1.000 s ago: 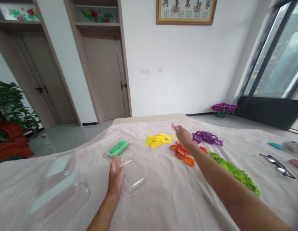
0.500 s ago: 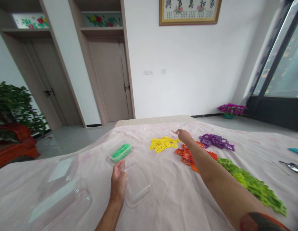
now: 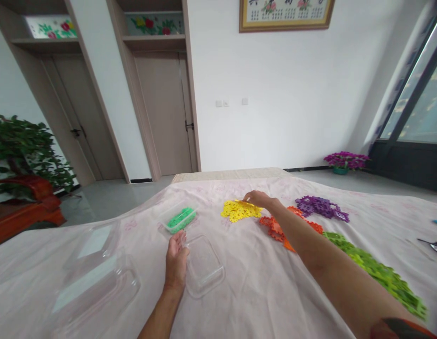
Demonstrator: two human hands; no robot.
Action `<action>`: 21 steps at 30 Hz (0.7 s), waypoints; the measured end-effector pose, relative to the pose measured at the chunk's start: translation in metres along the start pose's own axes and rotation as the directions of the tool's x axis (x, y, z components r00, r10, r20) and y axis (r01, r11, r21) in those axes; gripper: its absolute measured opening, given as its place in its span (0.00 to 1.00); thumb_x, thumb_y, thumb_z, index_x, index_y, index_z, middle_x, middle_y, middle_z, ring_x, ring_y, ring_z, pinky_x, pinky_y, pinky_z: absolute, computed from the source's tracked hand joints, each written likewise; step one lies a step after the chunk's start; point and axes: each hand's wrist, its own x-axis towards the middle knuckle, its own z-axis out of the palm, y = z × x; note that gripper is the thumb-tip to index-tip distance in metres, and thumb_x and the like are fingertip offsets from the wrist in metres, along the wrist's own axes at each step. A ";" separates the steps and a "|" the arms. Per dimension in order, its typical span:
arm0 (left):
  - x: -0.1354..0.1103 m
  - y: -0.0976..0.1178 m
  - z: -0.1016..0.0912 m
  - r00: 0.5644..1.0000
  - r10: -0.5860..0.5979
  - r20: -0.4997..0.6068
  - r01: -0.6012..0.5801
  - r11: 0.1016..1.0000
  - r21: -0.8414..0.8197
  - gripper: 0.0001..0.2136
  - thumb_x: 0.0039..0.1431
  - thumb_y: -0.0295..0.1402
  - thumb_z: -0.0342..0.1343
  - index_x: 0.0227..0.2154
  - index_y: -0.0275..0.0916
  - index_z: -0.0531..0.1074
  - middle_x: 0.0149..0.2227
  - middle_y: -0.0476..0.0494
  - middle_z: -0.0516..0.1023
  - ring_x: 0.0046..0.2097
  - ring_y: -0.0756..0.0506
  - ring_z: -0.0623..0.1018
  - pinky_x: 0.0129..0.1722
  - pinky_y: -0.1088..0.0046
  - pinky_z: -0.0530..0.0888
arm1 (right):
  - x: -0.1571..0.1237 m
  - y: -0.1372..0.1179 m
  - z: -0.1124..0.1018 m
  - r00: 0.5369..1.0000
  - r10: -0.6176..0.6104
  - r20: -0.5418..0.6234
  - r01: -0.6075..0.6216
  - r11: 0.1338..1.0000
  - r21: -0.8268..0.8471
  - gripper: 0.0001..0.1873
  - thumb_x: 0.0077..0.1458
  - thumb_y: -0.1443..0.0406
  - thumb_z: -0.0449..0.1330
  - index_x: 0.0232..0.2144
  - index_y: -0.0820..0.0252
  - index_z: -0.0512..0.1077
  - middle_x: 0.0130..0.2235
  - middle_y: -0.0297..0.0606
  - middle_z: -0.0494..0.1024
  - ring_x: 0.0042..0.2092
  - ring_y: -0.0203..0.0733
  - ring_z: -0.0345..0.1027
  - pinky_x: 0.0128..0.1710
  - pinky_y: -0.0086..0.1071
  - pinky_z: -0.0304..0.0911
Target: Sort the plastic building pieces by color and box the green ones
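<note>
The right hand point(image 3: 258, 198) had moved left onto the yellow pieces point(image 3: 239, 210), fingers curled, grasp indeterminate; left hand point(image 3: 176, 258) fingers rested loosely against the clear tray point(image 3: 204, 266).

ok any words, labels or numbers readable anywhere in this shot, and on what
Framed picture on the wall: a row of large characters, cut off by the top edge, and smaller lines below, too blurred to read.
Painted panels above the doors: flowers only, no text.
Clear trays, colored pieces, cloth: no text visible.
</note>
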 end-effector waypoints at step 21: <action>0.006 -0.011 -0.005 0.999 0.042 -0.009 -0.041 0.998 0.047 0.23 0.49 0.28 0.55 0.51 0.41 0.67 0.57 0.39 0.73 0.58 0.44 0.72 0.59 0.65 0.67 | -0.091 -0.065 -0.015 0.922 -0.385 0.051 0.373 0.914 0.158 0.14 0.58 0.61 0.58 0.44 0.50 0.79 0.42 0.35 0.81 0.40 0.41 0.74 0.38 0.28 0.63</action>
